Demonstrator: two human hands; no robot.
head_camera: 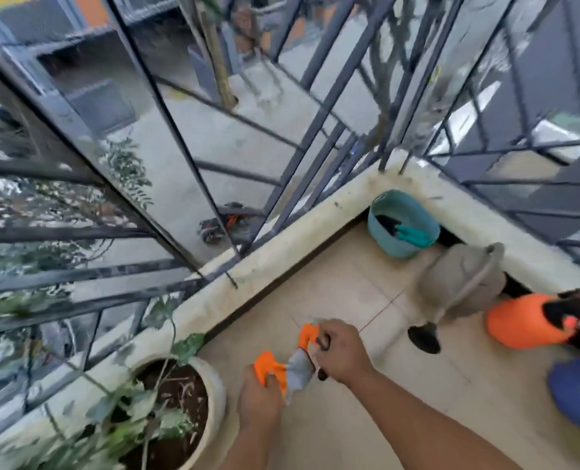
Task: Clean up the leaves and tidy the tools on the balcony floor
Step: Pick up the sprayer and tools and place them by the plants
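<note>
Beige tiled balcony floor (332, 300) w/ metal railing (180, 164); teal bucket (402, 225) in corner holds teal-handled tools; both hands, left (259, 401) & right (341, 351), grip an orange-grey glove (292, 364) above floor.

An orange-and-grey work glove (290, 362) is held crumpled above the balcony floor (332, 286), near its left edge. A teal bucket (402, 225) is stood in the far corner, with teal-handled tools (407, 234) laid inside. A grey watering can (461, 286) is set just beside it along the right edge.
</note>
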